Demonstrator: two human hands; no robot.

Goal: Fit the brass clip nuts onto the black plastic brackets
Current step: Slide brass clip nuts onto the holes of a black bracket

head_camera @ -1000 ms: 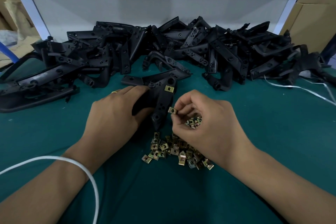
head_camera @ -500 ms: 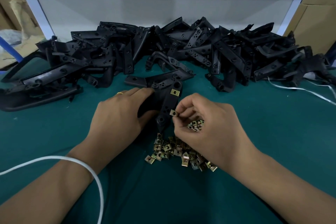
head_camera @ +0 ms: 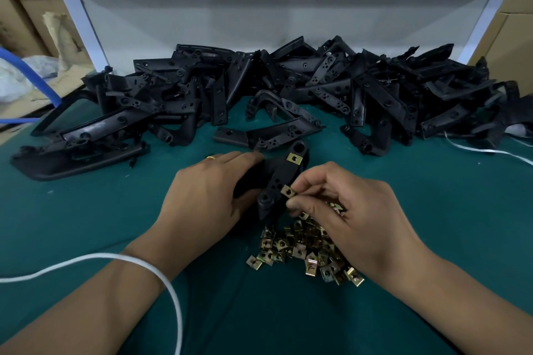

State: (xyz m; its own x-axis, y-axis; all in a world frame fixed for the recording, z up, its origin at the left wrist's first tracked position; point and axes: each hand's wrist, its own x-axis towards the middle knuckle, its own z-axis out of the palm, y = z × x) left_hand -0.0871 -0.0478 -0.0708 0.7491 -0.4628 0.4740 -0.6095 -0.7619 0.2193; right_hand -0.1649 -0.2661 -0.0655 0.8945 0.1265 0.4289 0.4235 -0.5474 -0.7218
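On the green counter (head_camera: 86, 225) the left hand (head_camera: 202, 196) curls round the black plastic bracket (head_camera: 277, 181), pinning it flat. One brass clip nut (head_camera: 294, 158) already sits on the bracket's far end. The right hand (head_camera: 346, 210) pinches a second clip nut (head_camera: 287, 191) in its grip, between thumb and fingertips, right at the bracket's near edge. To seat it well, I would keep the nut's open mouth square to the edge, line its hole with the bracket's hole, then push straight on. The loose nut pile (head_camera: 305, 251) lies below the right hand; the bracket heap (head_camera: 288, 89) waits behind.
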